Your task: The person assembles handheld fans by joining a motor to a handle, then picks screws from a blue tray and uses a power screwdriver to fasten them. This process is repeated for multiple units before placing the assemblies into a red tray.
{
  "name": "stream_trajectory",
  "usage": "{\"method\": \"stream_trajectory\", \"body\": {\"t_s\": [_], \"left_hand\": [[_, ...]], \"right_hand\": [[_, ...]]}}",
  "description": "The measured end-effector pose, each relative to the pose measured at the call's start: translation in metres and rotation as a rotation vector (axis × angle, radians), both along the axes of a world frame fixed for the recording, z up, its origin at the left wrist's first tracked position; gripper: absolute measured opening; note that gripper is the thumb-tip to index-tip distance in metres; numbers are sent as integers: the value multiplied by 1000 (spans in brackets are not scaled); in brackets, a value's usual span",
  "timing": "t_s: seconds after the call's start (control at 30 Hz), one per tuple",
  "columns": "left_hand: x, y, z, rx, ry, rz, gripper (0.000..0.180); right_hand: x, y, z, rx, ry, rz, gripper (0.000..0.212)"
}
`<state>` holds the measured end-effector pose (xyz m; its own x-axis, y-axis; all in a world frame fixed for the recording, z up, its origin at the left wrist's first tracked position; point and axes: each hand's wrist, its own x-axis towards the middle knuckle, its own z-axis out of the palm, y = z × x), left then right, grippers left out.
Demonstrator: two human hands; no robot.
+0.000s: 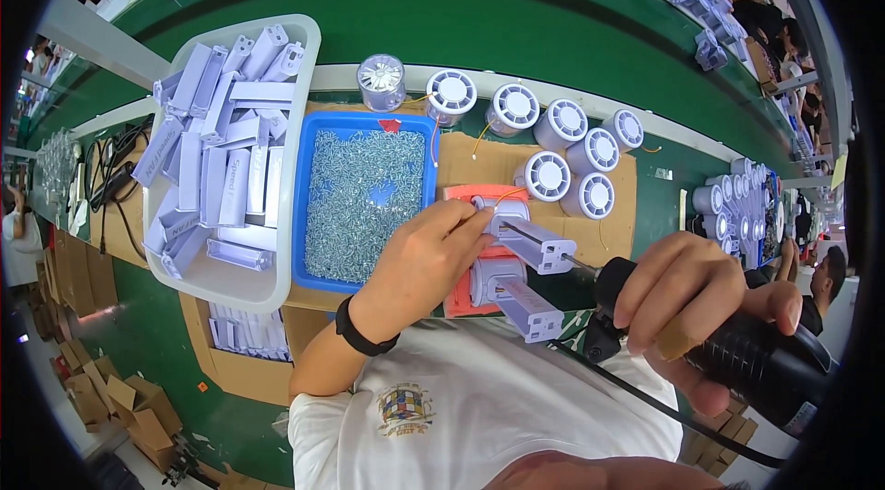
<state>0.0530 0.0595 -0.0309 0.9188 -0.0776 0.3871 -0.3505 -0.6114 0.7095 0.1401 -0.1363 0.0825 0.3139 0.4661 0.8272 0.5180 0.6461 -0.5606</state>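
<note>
My right hand grips a black electric screwdriver, whose bit points left at a pale lilac plastic housing. That housing sits in an orange-red jig on the cardboard-covered bench, with a second housing just below it. My left hand rests on the jig's left side, its fingertips pinched at the upper housing's end; whether a screw sits between them is too small to tell. A black band is on my left wrist.
A blue tray of small silver screws lies left of the jig. A white bin of lilac plastic covers stands further left. Several round white-capped cylinders line the bench's far side. A green conveyor runs beyond. Other workers sit at right.
</note>
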Motion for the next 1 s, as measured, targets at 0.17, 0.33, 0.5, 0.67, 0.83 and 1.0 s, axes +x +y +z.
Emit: {"method": "stream_trajectory", "body": {"t_s": [0.17, 0.33, 0.5, 0.67, 0.83, 1.0], "left_hand": [[1, 0, -1, -10, 2, 2, 30], [0, 1, -3, 6, 18, 1, 29], [-2, 0, -4, 12, 8, 8, 29], [-3, -2, 0, 26, 15, 22, 27], [-26, 16, 10, 102, 57, 134, 22], [-61, 45, 3, 270, 321, 267, 13]], "right_hand": [[9, 2, 0, -35, 20, 86, 73], [14, 3, 2, -117, 26, 200, 71], [16, 5, 4, -162, -11, 227, 77], [-1, 3, 8, -84, 3, 29, 86], [-4, -29, 17, 54, -13, 43, 93], [-3, -34, 19, 99, -21, 38, 89]]}}
